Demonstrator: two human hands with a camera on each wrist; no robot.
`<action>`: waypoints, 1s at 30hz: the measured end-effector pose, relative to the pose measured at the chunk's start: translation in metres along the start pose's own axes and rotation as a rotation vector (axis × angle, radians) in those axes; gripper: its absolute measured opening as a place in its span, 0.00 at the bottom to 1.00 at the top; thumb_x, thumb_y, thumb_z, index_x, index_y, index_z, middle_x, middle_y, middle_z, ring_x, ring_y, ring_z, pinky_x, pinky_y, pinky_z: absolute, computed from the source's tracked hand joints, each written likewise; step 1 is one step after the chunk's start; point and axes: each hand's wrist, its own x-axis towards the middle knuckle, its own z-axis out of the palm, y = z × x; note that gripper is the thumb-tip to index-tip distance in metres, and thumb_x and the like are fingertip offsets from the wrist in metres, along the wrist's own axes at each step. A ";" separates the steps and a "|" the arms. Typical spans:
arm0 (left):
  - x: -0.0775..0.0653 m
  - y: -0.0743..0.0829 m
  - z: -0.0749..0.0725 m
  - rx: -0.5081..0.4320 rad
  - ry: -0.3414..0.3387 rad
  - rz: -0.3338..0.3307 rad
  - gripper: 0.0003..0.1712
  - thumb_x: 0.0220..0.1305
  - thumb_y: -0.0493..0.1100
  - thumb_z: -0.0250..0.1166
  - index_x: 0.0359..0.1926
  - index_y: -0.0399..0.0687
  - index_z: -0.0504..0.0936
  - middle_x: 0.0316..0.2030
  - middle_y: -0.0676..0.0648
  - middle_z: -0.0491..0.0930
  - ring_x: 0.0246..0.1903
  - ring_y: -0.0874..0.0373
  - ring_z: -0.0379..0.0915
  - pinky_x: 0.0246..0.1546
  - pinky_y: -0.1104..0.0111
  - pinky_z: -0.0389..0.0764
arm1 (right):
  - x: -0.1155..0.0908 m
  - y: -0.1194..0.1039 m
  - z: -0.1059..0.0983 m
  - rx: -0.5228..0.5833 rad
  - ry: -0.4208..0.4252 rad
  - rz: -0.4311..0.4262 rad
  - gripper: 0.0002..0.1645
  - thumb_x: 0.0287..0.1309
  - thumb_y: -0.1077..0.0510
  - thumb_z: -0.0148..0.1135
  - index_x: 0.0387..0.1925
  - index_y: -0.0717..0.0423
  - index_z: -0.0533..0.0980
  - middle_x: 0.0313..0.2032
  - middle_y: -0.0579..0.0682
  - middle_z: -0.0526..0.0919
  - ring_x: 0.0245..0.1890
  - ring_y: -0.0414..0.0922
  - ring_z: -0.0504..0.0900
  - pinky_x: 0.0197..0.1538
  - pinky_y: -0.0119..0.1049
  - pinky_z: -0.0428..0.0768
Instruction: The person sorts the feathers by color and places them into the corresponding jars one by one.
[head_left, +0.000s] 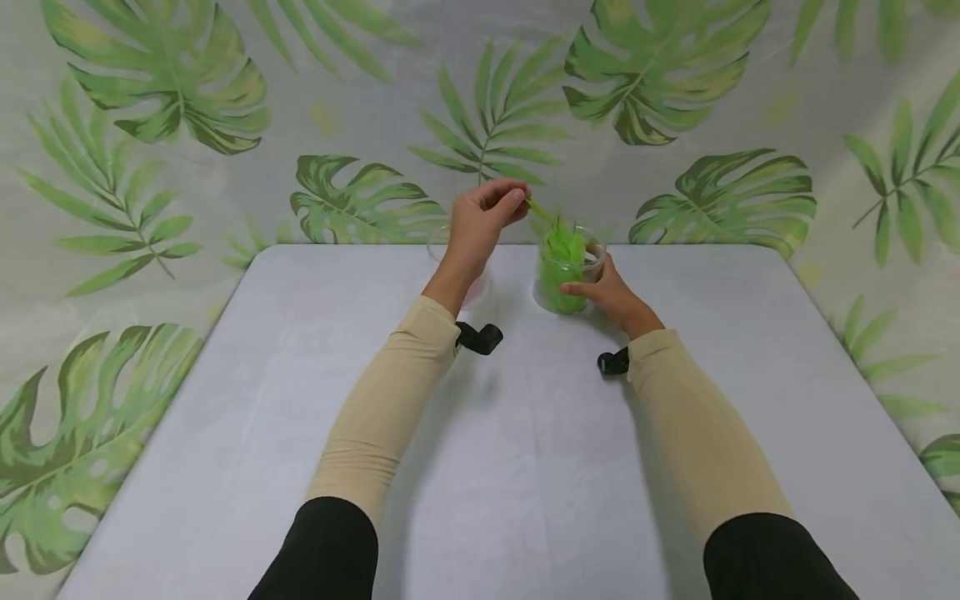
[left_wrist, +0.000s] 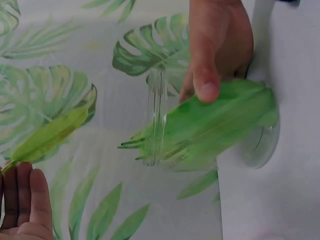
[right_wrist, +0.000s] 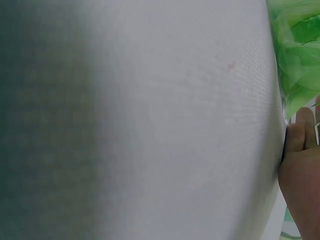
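Observation:
A clear glass jar [head_left: 592, 265] stands toward the far edge of the table, packed with green leaves [head_left: 562, 258] whose stems poke above its rim. My right hand [head_left: 611, 292] grips it from the right side, thumb across the front; in the left wrist view the thumb lies over the glass. Above and left of the jar, my left hand [head_left: 487, 217] pinches a single yellow-green leaf [left_wrist: 52, 132] by its stem, the blade pointing toward the jar's mouth. At the edge of the right wrist view, the right hand [right_wrist: 302, 175] appears beside the leaves [right_wrist: 302, 55].
A second clear jar [head_left: 437, 242] with something pinkish low in it stands behind my left forearm, partly hidden. The white-covered table [head_left: 525, 450] ends just behind the jars, where a leaf-printed curtain [head_left: 360, 100] hangs.

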 end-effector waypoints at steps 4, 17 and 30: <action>0.021 0.000 0.010 -0.035 0.063 -0.048 0.16 0.69 0.37 0.62 0.55 0.37 0.82 0.38 0.50 0.83 0.41 0.59 0.83 0.52 0.65 0.84 | -0.011 -0.011 0.000 0.014 -0.011 0.017 0.64 0.59 0.56 0.68 0.78 0.45 0.32 0.79 0.59 0.36 0.80 0.55 0.36 0.80 0.55 0.40; 0.037 -0.028 0.027 -0.233 0.130 -0.170 0.16 0.66 0.33 0.63 0.54 0.34 0.82 0.33 0.50 0.84 0.34 0.60 0.82 0.44 0.67 0.86 | -0.018 -0.018 0.006 -0.004 0.008 0.017 0.63 0.59 0.57 0.67 0.78 0.47 0.31 0.79 0.61 0.37 0.80 0.56 0.38 0.80 0.55 0.40; 0.034 -0.053 0.041 -0.405 0.193 -0.206 0.06 0.64 0.29 0.64 0.39 0.41 0.84 0.29 0.49 0.84 0.29 0.60 0.83 0.36 0.71 0.86 | -0.006 -0.004 0.003 -0.010 0.039 0.003 0.64 0.57 0.55 0.70 0.78 0.47 0.33 0.79 0.57 0.45 0.79 0.54 0.45 0.80 0.50 0.43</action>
